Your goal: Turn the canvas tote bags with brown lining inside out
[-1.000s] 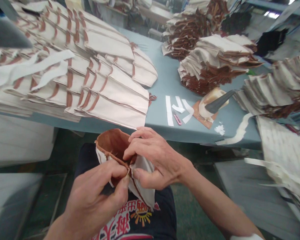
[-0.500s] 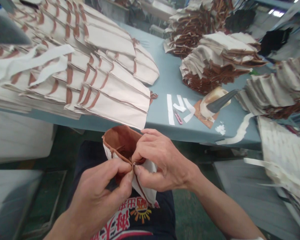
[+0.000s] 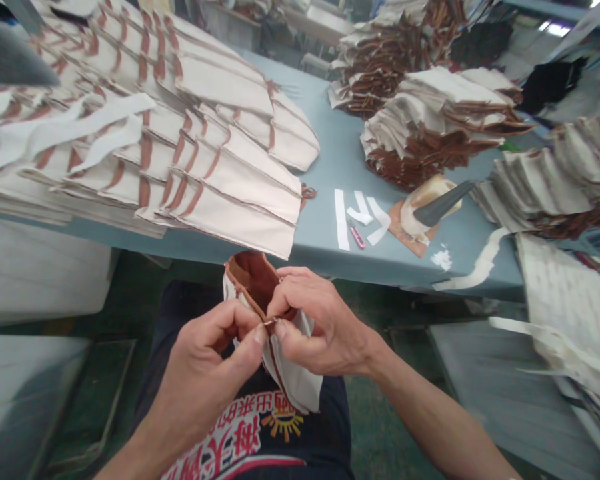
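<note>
A tube-shaped boot upper (image 3: 300,380), off-white cloth outside and brown suede-like inside, stands open-mouthed above my lap. Its opening faces up and away from me. My left hand (image 3: 230,340) pinches the near rim at the brown seam between thumb and forefinger. Right beside it, the thumb and fingers of my right hand (image 3: 315,327) grip the same rim, partly over the opening. Between the fingertips shows a small pale edge or fold, too small to make out. A brown seam runs down the near side of the upper.
On the blue-grey table (image 3: 325,160) ahead lie overlapping off-white uppers (image 3: 235,200). Further right are white strips (image 3: 341,220), a small pink cutter (image 3: 357,237), a glue pot with a dark-handled brush (image 3: 443,203) and stacked brown-and-white pieces (image 3: 420,147). A grey surface (image 3: 520,393) stands lower right.
The boot upper has turned slightly, its mouth narrowing and its lower end swinging right. My fingertips have parted a little at the rim, showing the pale edge. Both hands keep their pinch.
</note>
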Demonstrator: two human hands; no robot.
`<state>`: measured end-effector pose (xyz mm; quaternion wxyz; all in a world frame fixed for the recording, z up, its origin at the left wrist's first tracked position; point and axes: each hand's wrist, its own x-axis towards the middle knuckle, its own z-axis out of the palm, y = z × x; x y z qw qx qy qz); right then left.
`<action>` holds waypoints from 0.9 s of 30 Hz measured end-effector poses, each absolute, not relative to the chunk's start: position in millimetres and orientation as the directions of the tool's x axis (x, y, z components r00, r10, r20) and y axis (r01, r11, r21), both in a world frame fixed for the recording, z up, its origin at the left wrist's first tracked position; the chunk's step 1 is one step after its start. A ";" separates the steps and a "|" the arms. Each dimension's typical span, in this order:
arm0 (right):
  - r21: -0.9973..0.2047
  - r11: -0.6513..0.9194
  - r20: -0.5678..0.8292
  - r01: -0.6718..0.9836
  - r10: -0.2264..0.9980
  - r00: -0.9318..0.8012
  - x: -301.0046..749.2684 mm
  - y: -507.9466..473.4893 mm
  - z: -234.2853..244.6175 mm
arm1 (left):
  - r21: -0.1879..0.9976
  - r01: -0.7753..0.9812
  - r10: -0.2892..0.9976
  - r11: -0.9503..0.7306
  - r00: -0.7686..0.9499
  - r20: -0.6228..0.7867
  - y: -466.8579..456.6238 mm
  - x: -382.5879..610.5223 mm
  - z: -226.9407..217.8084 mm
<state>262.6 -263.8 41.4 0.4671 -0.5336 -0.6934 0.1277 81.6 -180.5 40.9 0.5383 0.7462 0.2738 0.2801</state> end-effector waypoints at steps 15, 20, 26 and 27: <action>-0.504 0.442 0.514 0.742 0.844 -0.154 267.7 -268.7 67.8 | 0.651 -0.125 0.257 -0.748 0.850 0.460 -133.4 71.8 52.3; -0.535 0.445 0.452 0.718 0.869 -0.203 271.3 -268.6 69.8 | 0.670 -0.135 0.201 -0.730 0.894 0.400 -127.9 70.8 49.3; -0.558 0.463 0.446 0.689 0.867 -0.222 271.8 -262.8 65.0 | 0.667 -0.138 0.197 -0.732 0.894 0.402 -126.9 64.6 42.4; -0.565 0.468 0.443 0.680 0.867 -0.229 271.7 -261.6 64.4 | 0.673 -0.146 0.185 -0.725 0.900 0.395 -125.9 63.7 43.1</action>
